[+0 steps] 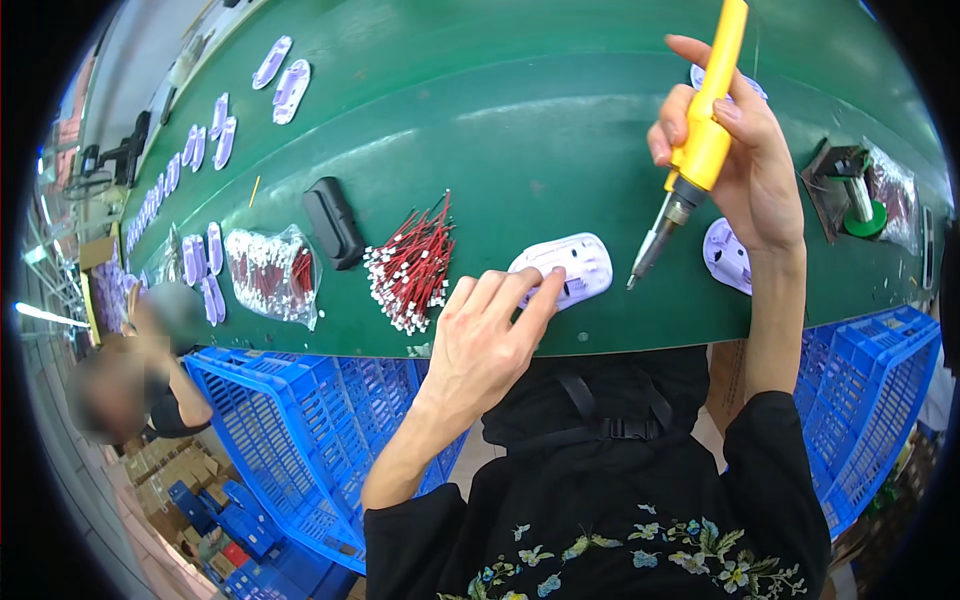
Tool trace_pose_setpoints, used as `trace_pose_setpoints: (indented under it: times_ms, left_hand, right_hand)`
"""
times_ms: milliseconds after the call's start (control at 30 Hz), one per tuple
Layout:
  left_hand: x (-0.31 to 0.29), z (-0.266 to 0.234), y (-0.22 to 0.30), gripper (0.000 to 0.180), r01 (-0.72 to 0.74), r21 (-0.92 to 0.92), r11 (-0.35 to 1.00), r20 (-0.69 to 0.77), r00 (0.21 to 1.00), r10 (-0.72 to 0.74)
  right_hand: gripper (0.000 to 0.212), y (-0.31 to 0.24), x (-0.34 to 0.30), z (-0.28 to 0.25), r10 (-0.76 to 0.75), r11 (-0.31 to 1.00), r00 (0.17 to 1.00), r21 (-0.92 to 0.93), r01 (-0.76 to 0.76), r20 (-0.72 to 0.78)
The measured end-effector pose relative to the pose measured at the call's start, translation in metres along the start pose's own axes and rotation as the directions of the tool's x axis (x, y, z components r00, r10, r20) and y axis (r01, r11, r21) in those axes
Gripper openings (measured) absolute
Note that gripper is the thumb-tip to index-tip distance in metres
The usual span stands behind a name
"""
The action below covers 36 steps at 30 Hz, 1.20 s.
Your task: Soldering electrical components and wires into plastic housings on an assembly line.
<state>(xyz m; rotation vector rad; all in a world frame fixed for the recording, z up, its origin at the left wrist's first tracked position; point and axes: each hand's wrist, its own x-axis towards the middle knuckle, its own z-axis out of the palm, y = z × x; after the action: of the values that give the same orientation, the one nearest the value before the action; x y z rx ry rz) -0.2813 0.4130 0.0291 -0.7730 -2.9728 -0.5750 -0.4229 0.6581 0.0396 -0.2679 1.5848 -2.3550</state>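
Note:
A lavender plastic housing [590, 268] with small cutouts lies on the green table near its front edge. My left hand [487, 332] rests over its left end, fingers bent and their tips holding the part down; what lies under the fingertips is hidden. My right hand [752, 150] grips a yellow-handled soldering iron [706, 148], index finger raised off the handle. The iron's metal tip points down, just right of the housing and apart from it. Left of my left hand is a loose bundle of red wires [415, 260] with white connectors.
More lavender housings [728, 255] sit by my right forearm and along the far left. A black case [334, 222] and a bag of wires [272, 272] lie left. A solder spool stand [856, 195] is right. Blue crates [290, 420] flank me; another person [130, 385] sits left.

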Motion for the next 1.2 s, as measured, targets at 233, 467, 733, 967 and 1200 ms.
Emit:
trace_pose_setpoints:
  times_ms: [233, 467, 733, 967, 1200]
  left_hand:
    - [-0.028, 0.018, 0.002, 0.052, 0.335, -0.123, 0.934, -0.234, 0.905, -0.355]
    - [-0.053, 0.013, -0.006, 0.044, 0.525, -0.127, 0.842, -0.393, 0.752, -0.528]
    - [-0.045, 0.007, -0.025, 0.022, 0.674, -0.075, 0.735, -0.387, 0.659, -0.644]
    - [-0.038, 0.003, -0.031, 0.013, 0.621, -0.177, 0.764, -0.431, 0.649, -0.627]
    - [-0.043, -0.021, -0.037, 0.013, 0.705, -0.483, 0.519, -0.286, 0.433, -0.855]
  right_hand:
    - [0.071, -0.002, -0.003, 0.004, 0.003, 0.999, 0.999, -0.042, -0.002, 0.033]
    - [0.071, 0.001, -0.003, 0.008, 0.048, 0.999, 0.998, -0.019, -0.047, 0.043]
    - [0.072, 0.005, -0.002, 0.01, 0.058, 0.994, 0.998, -0.091, -0.055, 0.038]
    - [0.073, 0.004, -0.003, 0.011, 0.068, 0.994, 0.997, -0.092, -0.065, 0.035]
    - [0.073, 0.003, -0.006, 0.014, 0.062, 0.993, 0.997, -0.101, -0.056, 0.054]
